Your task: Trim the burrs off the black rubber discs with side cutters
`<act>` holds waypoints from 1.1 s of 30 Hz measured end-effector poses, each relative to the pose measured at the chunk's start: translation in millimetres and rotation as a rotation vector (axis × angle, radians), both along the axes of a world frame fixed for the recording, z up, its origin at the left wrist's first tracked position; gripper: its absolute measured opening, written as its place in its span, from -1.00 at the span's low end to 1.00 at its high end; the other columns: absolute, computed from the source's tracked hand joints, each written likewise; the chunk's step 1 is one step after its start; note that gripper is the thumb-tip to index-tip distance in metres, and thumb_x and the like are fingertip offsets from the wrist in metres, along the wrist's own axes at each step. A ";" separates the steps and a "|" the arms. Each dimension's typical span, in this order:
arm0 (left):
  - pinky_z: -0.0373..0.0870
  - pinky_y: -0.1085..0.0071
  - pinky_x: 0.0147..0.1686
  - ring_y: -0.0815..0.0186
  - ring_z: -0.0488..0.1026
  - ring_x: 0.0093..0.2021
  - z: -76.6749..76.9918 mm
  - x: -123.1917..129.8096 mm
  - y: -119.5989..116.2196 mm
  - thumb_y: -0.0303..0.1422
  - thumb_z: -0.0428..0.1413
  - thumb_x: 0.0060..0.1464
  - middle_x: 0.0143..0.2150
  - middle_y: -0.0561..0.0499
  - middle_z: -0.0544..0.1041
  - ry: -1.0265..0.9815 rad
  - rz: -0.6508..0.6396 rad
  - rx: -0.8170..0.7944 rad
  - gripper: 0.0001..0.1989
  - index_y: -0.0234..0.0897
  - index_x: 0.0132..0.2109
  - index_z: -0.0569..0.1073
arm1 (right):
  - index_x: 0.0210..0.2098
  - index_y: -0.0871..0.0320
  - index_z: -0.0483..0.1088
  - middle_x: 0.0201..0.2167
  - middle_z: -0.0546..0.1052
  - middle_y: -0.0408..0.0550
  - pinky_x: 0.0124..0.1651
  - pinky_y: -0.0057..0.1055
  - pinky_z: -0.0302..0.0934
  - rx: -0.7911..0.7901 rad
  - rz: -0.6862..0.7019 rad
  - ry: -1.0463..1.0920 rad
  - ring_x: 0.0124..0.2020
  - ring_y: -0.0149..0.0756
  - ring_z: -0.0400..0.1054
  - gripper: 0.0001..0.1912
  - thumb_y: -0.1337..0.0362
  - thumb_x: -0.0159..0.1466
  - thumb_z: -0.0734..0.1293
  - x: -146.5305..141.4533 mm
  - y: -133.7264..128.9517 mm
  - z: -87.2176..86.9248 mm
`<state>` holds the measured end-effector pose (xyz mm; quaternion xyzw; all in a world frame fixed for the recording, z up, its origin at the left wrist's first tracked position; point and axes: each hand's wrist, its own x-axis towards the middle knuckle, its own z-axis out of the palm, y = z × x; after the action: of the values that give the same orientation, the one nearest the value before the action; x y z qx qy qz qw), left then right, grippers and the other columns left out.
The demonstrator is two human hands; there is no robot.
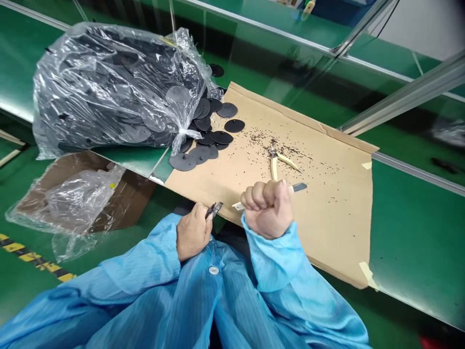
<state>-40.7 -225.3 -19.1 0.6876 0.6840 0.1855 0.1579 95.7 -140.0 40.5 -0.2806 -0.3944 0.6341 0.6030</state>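
My left hand (192, 232) is closed at the near edge of the cardboard sheet (327, 223). Between its thumb and fingers is a small black piece (215, 210), whose full shape is hidden. My right hand (269, 207) is a fist around a knife, with the white handle end (238, 206) showing on the left and the short grey blade (300, 187) pointing right. Just beyond the fist lie nippers (274, 166) with cream handles, spread apart. Black crumbs (261, 140) are scattered around them. Several loose black discs (199, 154) lie at the sheet's left edge.
A large clear bag (109, 92) full of black discs, gathered at its neck, rests on the green table (410, 232) at left. Below it stands a cardboard box (127, 198) with clear plastic film (76, 194). A metal frame post (395, 82) slants at right.
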 end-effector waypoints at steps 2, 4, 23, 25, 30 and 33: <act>0.31 0.37 -0.39 0.22 0.46 -0.30 0.7 0.6 0.3 -0.32 -0.25 0.26 -0.25 -0.10 0.44 -0.006 0.000 -0.010 -0.77 -0.26 -0.19 0.26 | -0.68 0.13 -0.04 -0.76 -0.05 -0.30 -0.66 -0.51 -0.18 0.065 -0.019 -0.004 -0.74 -0.51 -0.20 -0.45 0.01 0.29 0.24 -11.6 -6.0 -7.9; 0.32 0.37 -0.39 0.22 0.46 -0.29 1.1 0.9 0.2 -0.33 -0.25 0.26 -0.25 -0.10 0.44 -0.013 0.001 -0.020 -0.77 -0.27 -0.18 0.26 | -0.68 0.13 -0.02 -0.77 -0.04 -0.31 -0.66 -0.50 -0.18 0.093 -0.019 -0.010 -0.75 -0.52 -0.20 -0.45 0.03 0.28 0.25 -20.2 -11.2 -14.2; 0.32 0.38 -0.36 0.23 0.46 -0.26 -1.6 0.5 -0.4 -0.34 -0.21 0.27 -0.24 -0.09 0.42 -0.075 -0.021 -0.033 -0.79 -0.29 -0.15 0.28 | -0.68 0.13 0.02 -0.75 0.03 -0.25 -0.63 -0.43 -0.15 0.290 0.024 -0.129 -0.72 -0.47 -0.11 -0.52 0.15 0.32 0.19 -35.8 -24.5 -27.9; 0.32 0.38 -0.36 0.24 0.46 -0.26 -1.5 0.4 -0.4 -0.34 -0.21 0.27 -0.23 -0.09 0.42 -0.082 -0.025 -0.037 -0.80 -0.29 -0.15 0.28 | -0.68 0.12 0.03 -0.74 0.03 -0.25 -0.62 -0.42 -0.16 0.289 0.033 -0.162 -0.71 -0.47 -0.11 -0.52 0.16 0.33 0.19 -35.5 -25.7 -27.4; 0.31 0.37 -0.38 0.23 0.45 -0.27 -0.8 -0.2 0.0 -0.34 -0.21 0.27 -0.23 -0.08 0.42 -0.092 -0.036 -0.044 -0.80 -0.28 -0.14 0.27 | -0.67 0.11 0.02 -0.73 0.02 -0.25 -0.60 -0.41 -0.15 0.322 0.007 -0.142 -0.70 -0.46 -0.12 -0.54 0.19 0.30 0.23 -32.1 -25.5 -18.2; 0.30 0.35 -0.38 0.22 0.45 -0.27 -1.1 -0.3 -0.1 -0.35 -0.22 0.27 -0.24 -0.08 0.41 -0.094 -0.044 -0.034 -0.80 -0.29 -0.15 0.26 | -0.67 0.13 0.04 -0.72 0.02 -0.24 -0.60 -0.42 -0.18 0.321 0.029 -0.158 -0.70 -0.46 -0.11 -0.55 0.24 0.32 0.19 -32.0 -23.8 -22.1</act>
<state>-41.0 -225.4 -20.2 0.6902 0.6636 0.2026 0.2056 63.7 -163.8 18.4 -0.2240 -0.5406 0.5476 0.5980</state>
